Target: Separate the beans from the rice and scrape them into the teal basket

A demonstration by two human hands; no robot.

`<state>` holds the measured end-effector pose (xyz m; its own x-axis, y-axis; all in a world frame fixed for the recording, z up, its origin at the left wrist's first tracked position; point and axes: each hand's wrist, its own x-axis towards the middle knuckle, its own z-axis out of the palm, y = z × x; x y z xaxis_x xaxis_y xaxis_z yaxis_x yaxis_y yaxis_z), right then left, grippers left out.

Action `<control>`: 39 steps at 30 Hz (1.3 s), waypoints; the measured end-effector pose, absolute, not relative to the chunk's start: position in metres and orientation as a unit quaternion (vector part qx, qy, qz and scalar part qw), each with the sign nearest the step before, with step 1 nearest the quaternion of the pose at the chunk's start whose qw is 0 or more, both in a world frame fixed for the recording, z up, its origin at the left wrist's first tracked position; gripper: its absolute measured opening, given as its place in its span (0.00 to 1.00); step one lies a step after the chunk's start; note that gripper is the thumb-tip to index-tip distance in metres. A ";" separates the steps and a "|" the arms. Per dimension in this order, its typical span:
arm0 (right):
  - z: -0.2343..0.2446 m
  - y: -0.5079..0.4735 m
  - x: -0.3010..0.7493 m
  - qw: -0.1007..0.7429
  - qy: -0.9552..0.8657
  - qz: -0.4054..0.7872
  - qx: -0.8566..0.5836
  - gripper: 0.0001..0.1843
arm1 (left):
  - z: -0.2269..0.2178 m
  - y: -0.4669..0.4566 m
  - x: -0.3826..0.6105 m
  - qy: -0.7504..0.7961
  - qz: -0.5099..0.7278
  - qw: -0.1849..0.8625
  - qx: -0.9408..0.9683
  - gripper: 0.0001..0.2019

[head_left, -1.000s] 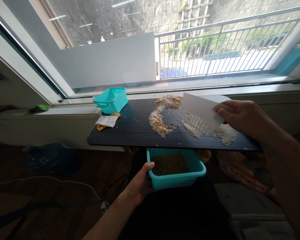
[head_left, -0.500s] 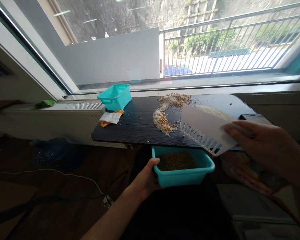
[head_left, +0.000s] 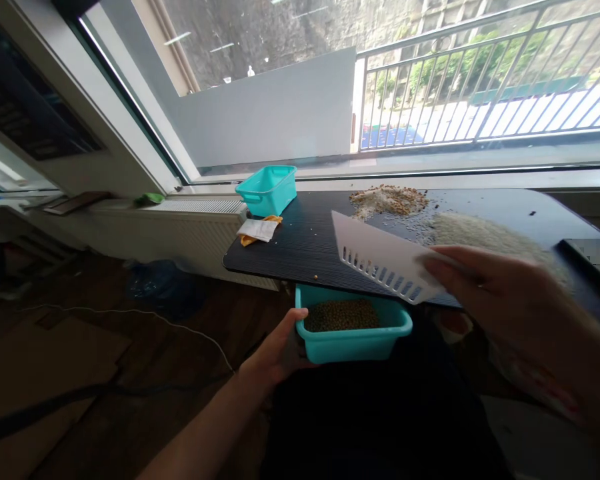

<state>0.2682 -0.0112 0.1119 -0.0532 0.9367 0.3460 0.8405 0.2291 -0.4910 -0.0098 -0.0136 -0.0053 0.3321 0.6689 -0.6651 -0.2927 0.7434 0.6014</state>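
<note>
My left hand (head_left: 284, 343) is closed on the left end of a teal plastic bin (head_left: 350, 347), thumb over the rim. Small brown grains (head_left: 347, 315) cover the bin's bottom; it sits just below the table's front edge, above my lap. My right hand (head_left: 485, 280) grips the handle of a white slotted scoop (head_left: 380, 253), tilted with its slots toward the bin. Behind the scoop, a mixed heap of white and yellow grains (head_left: 393, 199) lies on the table, partly hidden. White grains (head_left: 485, 233) spread to the right, beyond my right hand.
A second teal bin (head_left: 273, 193) stands at the far left of the dark table (head_left: 300, 247). Near it lies a white and orange cloth (head_left: 259, 230). A dark flat device (head_left: 587, 273) rests at the right. The window and radiator (head_left: 200, 230) border the table.
My view has turned left. The scoop has moved left across the table, over the near part of the mixed heap. My left hand keeps its hold on the bin.
</note>
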 end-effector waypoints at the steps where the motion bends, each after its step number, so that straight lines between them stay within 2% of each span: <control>1: 0.112 -0.002 0.258 0.297 -0.744 0.084 -0.592 0.20 | -0.005 -0.013 -0.016 0.503 0.307 0.785 0.191 0.24; 7: 0.112 0.025 0.213 0.239 -0.832 0.066 -0.496 0.21 | -0.001 -0.012 -0.042 0.531 0.336 0.753 0.193 0.24; 10: 0.108 0.010 0.222 0.250 -0.844 0.097 -0.465 0.19 | 0.001 -0.018 -0.047 0.534 0.347 0.745 0.201 0.22; 14: 0.107 -0.019 0.263 0.314 -0.758 0.067 -0.567 0.17 | -0.002 -0.028 -0.038 0.539 0.332 0.747 0.203 0.25; 19: 0.109 -0.035 0.308 0.327 -0.623 0.028 -0.710 0.19 | -0.007 -0.032 -0.003 0.504 0.295 0.783 0.214 0.31; 23: 0.102 -0.029 0.319 0.327 -0.635 0.041 -0.699 0.19 | -0.008 -0.029 0.026 0.495 0.263 0.798 0.222 0.34; 30: 0.103 -0.012 0.307 0.288 -0.686 0.022 -0.668 0.24 | -0.011 -0.026 0.042 0.487 0.240 0.808 0.228 0.30; 39: 0.103 -0.023 0.319 0.286 -0.733 -0.006 -0.617 0.20 | -0.007 -0.026 0.044 0.495 0.238 0.805 0.226 0.28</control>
